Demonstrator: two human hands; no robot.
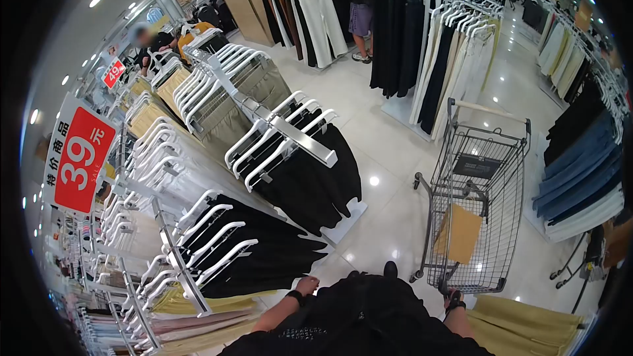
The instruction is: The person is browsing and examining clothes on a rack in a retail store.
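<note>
My left hand (307, 285), with a dark band at the wrist, hangs low beside the hems of black trousers (254, 254) on white hangers. Its fingers are curled in, with nothing visible in them. My right hand (453, 299), also banded at the wrist, is closed on the near end of a grey wire shopping cart (471, 288). A tan, cardboard-like sheet (459, 232) shows in the cart, and a pale handle bar (491, 111) crosses its far end.
On the left, racks hold white, beige and black trousers beside a red "39" price sign (82, 158). More racks bear black trousers (395, 39) ahead and jeans (573, 171) at right. A person in purple shorts (361, 20) stands ahead. Shiny tiled floor (376, 191) runs between.
</note>
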